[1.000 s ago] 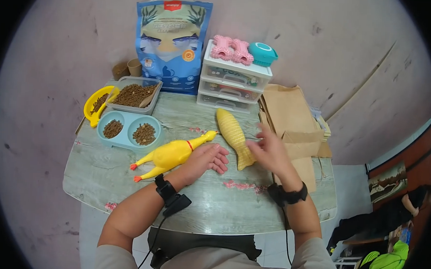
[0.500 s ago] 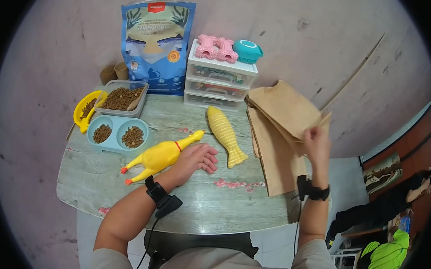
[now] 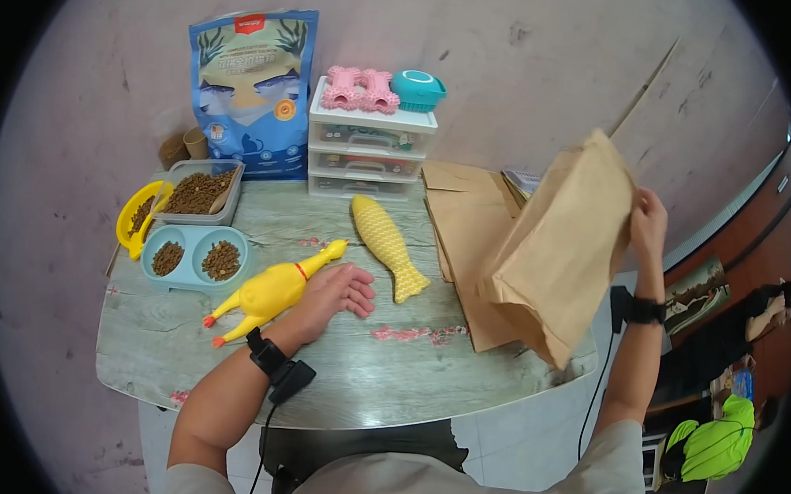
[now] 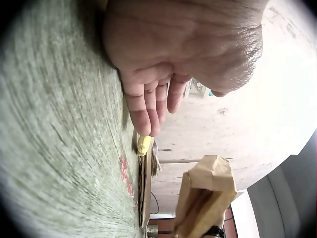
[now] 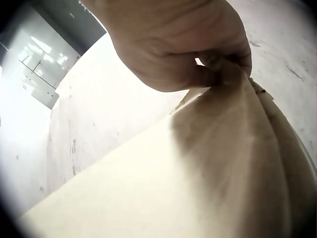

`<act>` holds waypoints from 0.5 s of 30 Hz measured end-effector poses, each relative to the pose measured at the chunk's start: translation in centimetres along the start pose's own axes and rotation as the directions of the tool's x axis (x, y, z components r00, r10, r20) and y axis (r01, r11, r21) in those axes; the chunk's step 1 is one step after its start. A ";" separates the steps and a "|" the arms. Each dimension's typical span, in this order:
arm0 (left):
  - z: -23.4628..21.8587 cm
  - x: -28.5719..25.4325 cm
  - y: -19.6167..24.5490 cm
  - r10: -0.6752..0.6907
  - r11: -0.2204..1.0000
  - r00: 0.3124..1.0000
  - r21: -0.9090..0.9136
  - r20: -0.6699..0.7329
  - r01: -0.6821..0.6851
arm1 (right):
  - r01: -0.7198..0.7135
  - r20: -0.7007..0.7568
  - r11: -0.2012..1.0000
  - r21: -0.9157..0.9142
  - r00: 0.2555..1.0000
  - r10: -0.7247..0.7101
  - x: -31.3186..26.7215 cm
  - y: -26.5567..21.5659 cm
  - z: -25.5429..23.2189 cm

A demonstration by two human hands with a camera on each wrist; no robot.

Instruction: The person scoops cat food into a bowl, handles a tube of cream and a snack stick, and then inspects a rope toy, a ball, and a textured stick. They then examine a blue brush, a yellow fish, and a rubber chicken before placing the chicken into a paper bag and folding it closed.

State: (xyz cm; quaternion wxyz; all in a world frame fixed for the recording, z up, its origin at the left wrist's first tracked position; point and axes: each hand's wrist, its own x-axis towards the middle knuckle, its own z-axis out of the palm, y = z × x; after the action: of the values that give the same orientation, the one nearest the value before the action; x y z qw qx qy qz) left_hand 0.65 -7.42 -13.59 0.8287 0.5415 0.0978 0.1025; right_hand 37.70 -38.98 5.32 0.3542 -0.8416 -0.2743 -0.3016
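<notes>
The right hand [image 3: 649, 224] pinches the side of a brown paper bag [image 3: 561, 245], raised above the table's right part; in the right wrist view the fingers [image 5: 218, 69] grip its creased paper [image 5: 223, 139]. In the left wrist view the bag's mouth [image 4: 202, 198] gapes. The left hand [image 3: 336, 293] rests on its side on the table, fingers loosely extended, nothing held. Beside it lies a yellow rubber chicken [image 3: 274, 290], and right of that a yellow fish toy [image 3: 387, 247]. More flat brown paper bags [image 3: 466, 250] lie under the raised one.
A blue food bag [image 3: 256, 100], a drawer unit [image 3: 371, 149] with pink toys [image 3: 360, 90] and a teal item [image 3: 418, 90] on top stand at the back. On the left are a kibble tub [image 3: 229, 206], a blue double bowl [image 3: 195, 278] and a yellow bowl [image 3: 128, 226]. Other people are at far right.
The right hand moved from beside the fish toy to the right, took hold of the top paper bag and lifted it off the others. The left hand stayed beside the chicken; the view turned right.
</notes>
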 end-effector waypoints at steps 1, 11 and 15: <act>0.0 0.0 0.0 0.001 1.000 1.000 -0.007 0.000 -0.001 | -0.020 0.046 0.999 -0.044 0.999 0.022 0.1 -1.7 1.0; -0.6 0.0 0.0 0.008 0.999 1.000 -0.035 0.008 -0.008 | 0.340 0.183 0.926 -0.168 0.933 -0.309 -1.0 -3.6 12.1; -0.5 0.1 -0.1 -0.020 1.000 1.000 -0.016 0.016 0.020 | 0.448 0.311 0.893 0.037 0.844 -0.437 -6.2 -8.8 11.8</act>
State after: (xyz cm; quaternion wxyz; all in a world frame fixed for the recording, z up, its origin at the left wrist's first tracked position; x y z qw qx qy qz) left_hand 0.65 -6.99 -13.92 0.8348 0.5345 0.0958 0.0907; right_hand 31.32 -26.28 -1.88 0.2117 -0.7989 -0.5074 -0.2438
